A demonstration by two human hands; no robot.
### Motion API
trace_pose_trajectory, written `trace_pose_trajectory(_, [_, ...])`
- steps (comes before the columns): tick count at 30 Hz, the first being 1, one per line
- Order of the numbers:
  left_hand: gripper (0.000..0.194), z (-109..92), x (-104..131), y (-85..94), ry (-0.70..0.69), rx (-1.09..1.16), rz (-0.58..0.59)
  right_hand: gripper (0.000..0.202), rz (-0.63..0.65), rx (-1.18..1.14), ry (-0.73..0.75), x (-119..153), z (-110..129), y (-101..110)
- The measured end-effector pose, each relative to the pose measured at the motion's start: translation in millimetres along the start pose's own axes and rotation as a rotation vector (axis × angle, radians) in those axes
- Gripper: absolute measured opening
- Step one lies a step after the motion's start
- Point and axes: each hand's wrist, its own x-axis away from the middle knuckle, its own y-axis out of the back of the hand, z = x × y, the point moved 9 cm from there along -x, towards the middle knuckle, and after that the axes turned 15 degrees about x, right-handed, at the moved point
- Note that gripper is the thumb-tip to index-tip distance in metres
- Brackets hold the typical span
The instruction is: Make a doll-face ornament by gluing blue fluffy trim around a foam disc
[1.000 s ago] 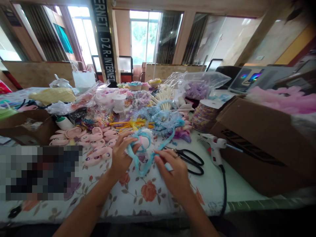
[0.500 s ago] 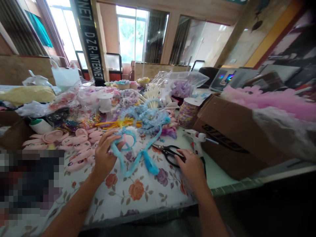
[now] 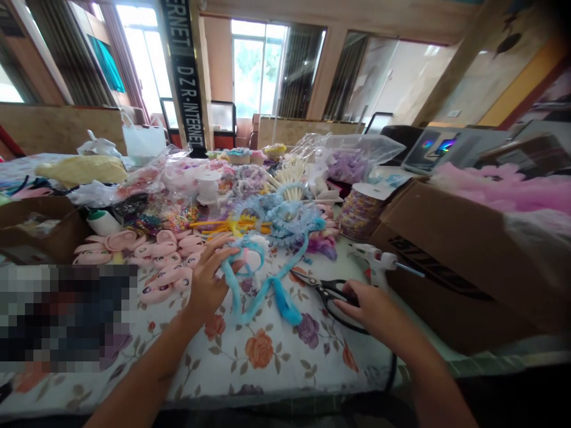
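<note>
My left hand (image 3: 209, 274) is closed on a light-blue fluffy strip (image 3: 232, 285), which forms a loop beside a small pink-and-white piece (image 3: 252, 260). The strip trails over the flowered cloth to a darker blue tuft (image 3: 288, 306) and up towards a pale-blue frilly heap (image 3: 285, 217). To the right, my right hand (image 3: 368, 303) has its thumb and fingers around a black handle of the scissors (image 3: 328, 291). The scissors' tips point left, towards the blue strip, without touching it. Part of the strip is hidden behind my left fingers.
Pink rabbit-like faces (image 3: 167, 258) lie left of my left hand. A glue gun (image 3: 375, 261) and a cardboard box (image 3: 446, 255) stand on the right. Yellow stems (image 3: 227, 227), a ribbon spool (image 3: 363, 211) and plastic bags fill the back. A flowered cloth (image 3: 232, 368) covers the front.
The camera view has turned left, so everything appears further right. My right hand has a closer hold on the scissors, whose handles sit slightly nearer to me. My left hand keeps the blue strip.
</note>
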Motion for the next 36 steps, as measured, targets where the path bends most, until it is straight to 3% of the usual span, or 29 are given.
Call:
trace_pose_trajectory(3, [0.019,1,1,-1.7,0.017,0.034,0.017,0.028,0.026,-0.146,-0.048,15,-11,9])
trace_pose_trajectory(6, [0.02,2,1,-3.8,0.025,0.057,0.033,0.043,0.092,-0.523,-0.066,28,-2,0])
trace_pose_trajectory(9, [0.022,0,1,-5.5,0.017,0.074,0.042,0.054,0.203,-0.968,0.003,39,40,-22])
trace_pose_trajectory(13, [0.027,-6,1,-10.3,-0.01,0.084,0.086,0.062,0.415,-1.396,0.273,59,118,-39])
trace_pose_trajectory(16, [0.027,-10,1,-13.7,-0.028,0.076,0.116,0.058,0.536,-1.419,0.323,68,145,-46])
trace_pose_trajectory(19, [0.027,-11,2,-15.1,-0.027,0.086,0.124,0.059,0.598,-1.346,0.308,69,150,-51])
trace_pose_trajectory(36, [0.03,-1,6,-16.3,0.091,0.153,0.131,0.066,0.607,-1.34,0.281,65,153,-54])
